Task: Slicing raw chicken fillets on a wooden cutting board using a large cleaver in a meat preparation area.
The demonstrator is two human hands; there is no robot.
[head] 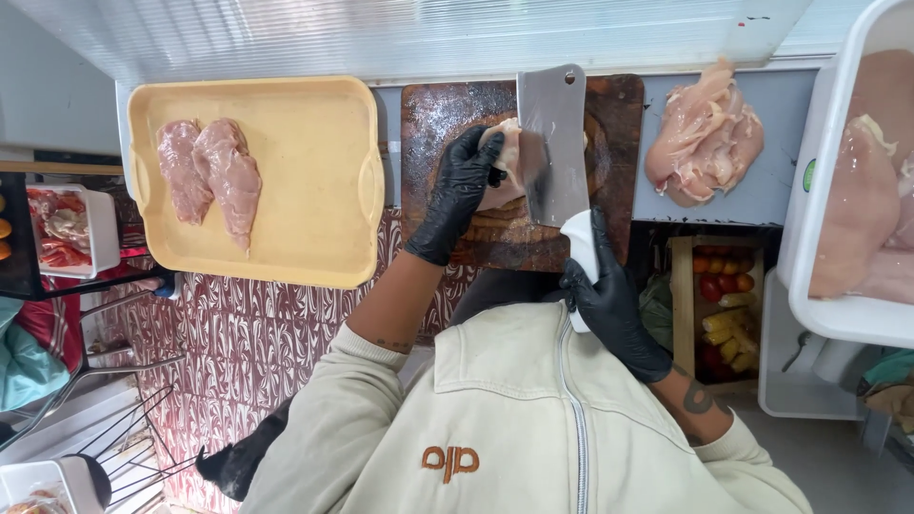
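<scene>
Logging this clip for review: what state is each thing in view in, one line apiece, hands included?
left hand: gloved, pressing on the chicken piece
chicken piece: raw, on the cutting board, under the blade
right hand: gloved, gripping the cleaver's white handle
cleaver: blade laid against the meat
cutting board: dark, wet
yellow tray: holds two raw fillets
raw chicken pile: loose on the counter
white tub: holds raw chicken

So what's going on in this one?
A person in black gloves is cutting raw chicken. The left hand presses a chicken piece onto a dark wooden cutting board, while the right hand grips the white handle of a cleaver whose blade rests against the meat. Two trimmed pieces lie on a yellow tray to the left. A pile of raw chicken sits on the counter to the right, beside a white tub holding more.
</scene>
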